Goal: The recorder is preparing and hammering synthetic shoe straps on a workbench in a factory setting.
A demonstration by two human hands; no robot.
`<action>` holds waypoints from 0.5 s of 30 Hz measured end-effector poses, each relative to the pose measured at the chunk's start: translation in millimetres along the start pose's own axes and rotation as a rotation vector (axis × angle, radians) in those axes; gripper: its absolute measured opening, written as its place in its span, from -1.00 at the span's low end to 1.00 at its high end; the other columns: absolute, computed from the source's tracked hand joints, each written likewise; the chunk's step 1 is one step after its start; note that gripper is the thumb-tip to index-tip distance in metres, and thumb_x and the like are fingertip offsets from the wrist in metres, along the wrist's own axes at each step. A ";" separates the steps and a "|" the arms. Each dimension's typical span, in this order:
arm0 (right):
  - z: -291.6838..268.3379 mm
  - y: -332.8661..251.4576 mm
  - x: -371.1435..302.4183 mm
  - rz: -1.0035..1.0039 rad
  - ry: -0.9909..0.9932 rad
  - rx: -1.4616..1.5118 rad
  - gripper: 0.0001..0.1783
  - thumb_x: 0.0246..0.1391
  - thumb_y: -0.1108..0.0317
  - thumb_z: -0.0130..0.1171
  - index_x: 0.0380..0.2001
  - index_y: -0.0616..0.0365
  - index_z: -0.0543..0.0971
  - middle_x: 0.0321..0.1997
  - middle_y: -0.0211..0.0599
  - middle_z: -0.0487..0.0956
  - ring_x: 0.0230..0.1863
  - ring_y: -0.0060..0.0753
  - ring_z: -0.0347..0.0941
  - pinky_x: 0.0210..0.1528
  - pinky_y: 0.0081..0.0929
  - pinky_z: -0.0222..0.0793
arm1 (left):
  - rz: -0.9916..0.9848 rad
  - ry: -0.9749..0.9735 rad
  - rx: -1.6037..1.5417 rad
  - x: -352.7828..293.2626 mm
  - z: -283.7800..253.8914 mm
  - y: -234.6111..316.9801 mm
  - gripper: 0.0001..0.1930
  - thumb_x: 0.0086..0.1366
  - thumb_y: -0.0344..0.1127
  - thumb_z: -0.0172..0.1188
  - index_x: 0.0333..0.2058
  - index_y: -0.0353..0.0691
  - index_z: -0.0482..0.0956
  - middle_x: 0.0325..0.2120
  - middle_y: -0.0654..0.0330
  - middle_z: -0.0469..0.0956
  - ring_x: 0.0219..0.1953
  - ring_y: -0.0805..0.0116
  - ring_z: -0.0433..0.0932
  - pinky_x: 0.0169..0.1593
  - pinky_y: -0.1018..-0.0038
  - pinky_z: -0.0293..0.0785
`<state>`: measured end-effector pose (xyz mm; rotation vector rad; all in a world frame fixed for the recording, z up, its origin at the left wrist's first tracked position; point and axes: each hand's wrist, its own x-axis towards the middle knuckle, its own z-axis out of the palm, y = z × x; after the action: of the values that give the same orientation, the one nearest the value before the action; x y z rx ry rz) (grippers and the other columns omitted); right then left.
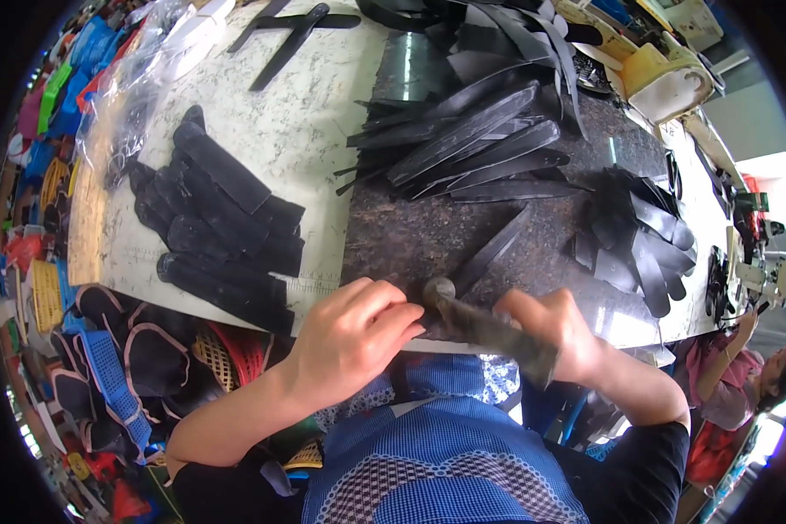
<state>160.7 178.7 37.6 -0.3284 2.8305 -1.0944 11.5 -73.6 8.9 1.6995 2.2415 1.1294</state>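
Note:
My right hand is wrapped round a hammer. The hammer's rounded head points toward my left fingers, low over the dark slab near the table's front edge, and its lower part is smeared by motion. Fingers pressed together, my left hand rests at the slab's front edge just left of the hammer head; whatever it pinches is hidden. A narrow black strip lies behind the hammer head, pointing away to the right. Left of my left hand, flat black round-ended pieces overlap in a pile.
Long black strips are heaped on the dark slab, with more black pieces at its right. Two crossed strips lie at the far left of the white tabletop. Another person sits at right. Baskets stand below left.

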 end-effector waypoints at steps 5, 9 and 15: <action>10.8 7.6 2.3 0.022 0.119 0.136 -0.81 0.16 0.47 0.32 -0.16 0.23 0.58 -0.43 -0.24 0.59 -0.52 -0.23 0.63 -0.53 -0.33 0.44 | -0.047 0.019 -0.060 -5.4 -0.1 -2.7 -0.79 0.04 -0.49 0.54 -0.32 -0.31 0.73 -0.38 0.22 0.60 -0.38 0.25 0.61 -0.32 0.39 0.58; 4.7 0.0 8.7 -0.087 0.000 -0.028 -0.83 0.32 0.37 0.25 -0.27 0.27 0.54 -0.47 -0.19 0.57 -0.51 -0.29 0.64 -0.55 -0.33 0.43 | -0.037 0.091 0.060 -15.4 5.8 8.6 -0.75 0.03 -0.53 0.53 -0.28 -0.32 0.73 -0.34 0.21 0.57 -0.39 0.25 0.60 -0.34 0.40 0.56; 5.0 -4.7 13.1 -0.048 -0.014 -0.036 -0.86 0.26 0.40 0.32 -0.17 0.20 0.62 -0.49 -0.35 0.58 -0.51 -0.34 0.64 -0.51 -0.43 0.46 | 0.009 0.180 0.136 -23.8 11.7 9.6 -0.76 0.04 -0.49 0.52 -0.29 -0.30 0.70 -0.35 0.22 0.56 -0.38 0.27 0.58 -0.34 0.38 0.54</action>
<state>149.6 169.0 37.0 -0.4074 2.8473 -1.0469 33.7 -87.7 -1.6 1.7217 2.4726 1.2025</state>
